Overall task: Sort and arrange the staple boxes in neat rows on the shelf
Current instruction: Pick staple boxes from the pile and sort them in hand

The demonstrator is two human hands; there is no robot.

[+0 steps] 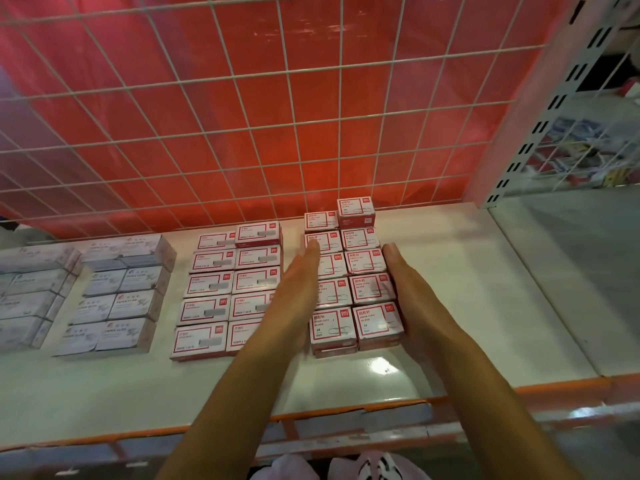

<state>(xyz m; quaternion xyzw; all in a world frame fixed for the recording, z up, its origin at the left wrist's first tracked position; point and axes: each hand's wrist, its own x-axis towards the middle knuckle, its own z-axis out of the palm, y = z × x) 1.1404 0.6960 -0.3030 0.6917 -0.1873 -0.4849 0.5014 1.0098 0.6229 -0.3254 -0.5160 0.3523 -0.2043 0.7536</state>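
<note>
The left hand (294, 289) and right hand (412, 296) press flat against either side of the red-and-white boxes (360, 292) on the shelf (467, 278). Fingers are straight, each grip released.

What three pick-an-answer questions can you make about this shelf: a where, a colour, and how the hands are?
1. Where are the left hand and right hand?
A. on grey boxes
B. either side of the rightmost block of red-and-white cardboard boxes
C. on the floor
2. What colour is the glossy sheet behind the white metal shelf?
A. red
B. blue
C. green
3. How are the hands?
A. fists
B. lifting a box
C. flat, fingers straight
1 B: palms flank that block. 2 A: it shows red. 3 C: straight fingers lie along the boxes.
</note>
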